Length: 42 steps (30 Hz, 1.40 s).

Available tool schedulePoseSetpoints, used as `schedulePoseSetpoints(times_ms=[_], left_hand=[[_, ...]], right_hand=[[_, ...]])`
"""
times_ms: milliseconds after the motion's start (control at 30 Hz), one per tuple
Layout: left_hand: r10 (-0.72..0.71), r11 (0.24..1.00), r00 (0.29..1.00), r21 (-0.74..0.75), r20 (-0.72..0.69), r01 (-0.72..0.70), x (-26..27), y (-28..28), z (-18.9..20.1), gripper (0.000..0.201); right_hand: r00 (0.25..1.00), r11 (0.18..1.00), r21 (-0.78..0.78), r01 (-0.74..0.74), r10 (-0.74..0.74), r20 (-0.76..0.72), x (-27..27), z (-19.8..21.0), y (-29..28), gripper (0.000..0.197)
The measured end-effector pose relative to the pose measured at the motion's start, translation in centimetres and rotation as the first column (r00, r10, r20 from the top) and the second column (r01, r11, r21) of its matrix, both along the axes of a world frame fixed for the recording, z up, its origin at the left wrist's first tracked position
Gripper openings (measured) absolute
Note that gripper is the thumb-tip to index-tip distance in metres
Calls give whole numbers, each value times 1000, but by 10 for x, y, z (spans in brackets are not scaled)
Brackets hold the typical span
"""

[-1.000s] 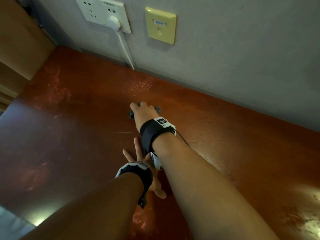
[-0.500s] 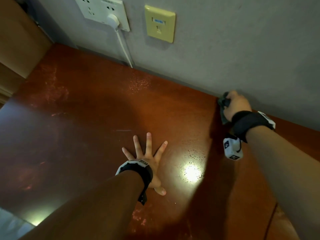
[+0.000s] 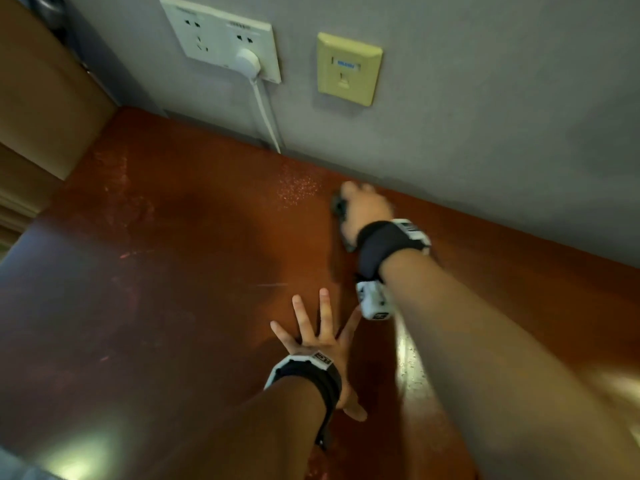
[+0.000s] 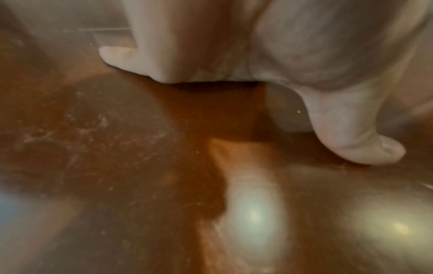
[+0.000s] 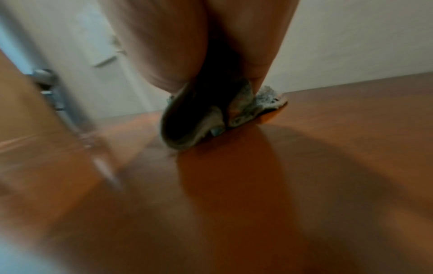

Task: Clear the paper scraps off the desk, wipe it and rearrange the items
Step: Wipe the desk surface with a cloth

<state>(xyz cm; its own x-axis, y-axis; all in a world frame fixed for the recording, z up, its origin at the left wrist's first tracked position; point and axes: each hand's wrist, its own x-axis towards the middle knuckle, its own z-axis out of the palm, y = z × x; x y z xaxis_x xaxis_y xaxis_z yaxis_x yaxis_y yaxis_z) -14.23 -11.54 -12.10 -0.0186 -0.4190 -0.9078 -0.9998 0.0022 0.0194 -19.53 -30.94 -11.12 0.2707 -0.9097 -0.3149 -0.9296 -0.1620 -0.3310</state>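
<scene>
Our red-brown desk meets a grey wall, socket at eleven o'clock. Our right hand grips the bunched cloth at one o'clock, lengthwise roughly twelve-to-six; our left hand presses flat, fingers spread.

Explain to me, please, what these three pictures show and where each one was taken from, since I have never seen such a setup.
There is no machine here: a person works with two bare hands and wears three cameras. The wide picture comes from the head camera, looking down at a reddish-brown desk against a grey wall. The other two come from a camera on each wrist, looking along the hand, so they are close and blurred. The left hand lies flat on the desk, fingers spread, holding nothing. The right hand grips a cloth and presses it on the desk close to the wall. On the wall are a white socket plate with a white plug in it and a yellowish plate.
</scene>
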Motion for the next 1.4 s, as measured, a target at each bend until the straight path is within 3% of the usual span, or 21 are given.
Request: schedulePoseSetpoints(times_ms=[167,233,300,400,467,567,700,833,967,1100,1200,1400], left_hand=[[34,999,995,-39,90,-30,-3,6,-3,96],[11,1000,995,-13,96,-10,-4,6,0,96],[8,999,996,33,87,-11,-3,3,0,112],[-1,999,999,33,49,-1,-1,2,0,144],[34,999,999,-20,-4,-34,2,2,2,154],[51,997,998,-54,-24,-52,3,2,6,155],[46,997,999,-60,-11,-47,1,3,5,153],[41,996,999,-83,2,-41,0,5,7,154],[41,994,999,-99,1,-41,1,4,12,155],[32,996,999,-89,3,-32,1,6,18,156],[26,996,1000,-80,7,-26,0,5,21,156],[24,997,1000,-79,-1,-24,0,7,21,156]], right_hand=[[973,972,97,-213,201,117,93,-4,45,51],[969,969,103,-223,209,131,94,-5,47,50],[972,977,82,-195,181,147,81,-5,41,45],[990,996,50,-71,64,128,36,-7,26,44],[997,1000,21,23,-24,78,-12,-6,12,42],[977,978,-14,210,-211,-31,-104,-6,-2,39],[871,884,-47,465,-466,-154,-222,-7,24,38],[795,809,-27,587,-582,-173,-267,-7,83,37],[860,867,-13,498,-495,-124,-238,-1,149,35],[970,967,71,245,-244,-20,-178,5,222,38],[996,985,154,83,-85,6,-144,4,264,41],[999,982,184,-31,26,26,-146,-3,265,43]])
